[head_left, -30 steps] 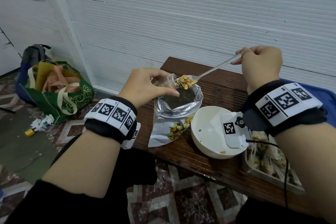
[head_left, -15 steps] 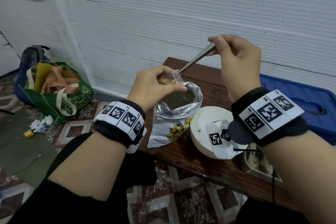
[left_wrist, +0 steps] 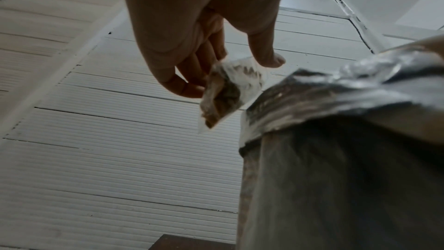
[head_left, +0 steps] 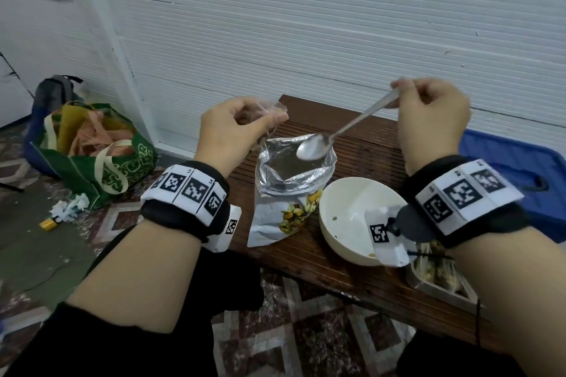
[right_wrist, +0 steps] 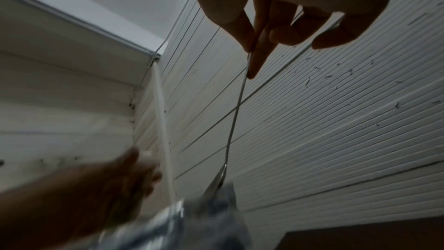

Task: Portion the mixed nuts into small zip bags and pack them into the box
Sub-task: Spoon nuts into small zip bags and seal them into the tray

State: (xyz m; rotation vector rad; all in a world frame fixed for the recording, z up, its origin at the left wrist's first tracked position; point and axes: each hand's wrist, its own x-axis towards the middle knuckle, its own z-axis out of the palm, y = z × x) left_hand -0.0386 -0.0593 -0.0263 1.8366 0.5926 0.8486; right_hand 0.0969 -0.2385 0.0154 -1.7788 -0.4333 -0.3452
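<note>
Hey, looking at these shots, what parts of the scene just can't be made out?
- Fill level of the foil pouch: head view, its interior is dark.
- Contents of the metal tray: head view, the right wrist band covers most of it.
- Small zip bag seal: left wrist view, the left hand grips the top.
- Spoon bowl: right wrist view, blurred at the pouch.
</note>
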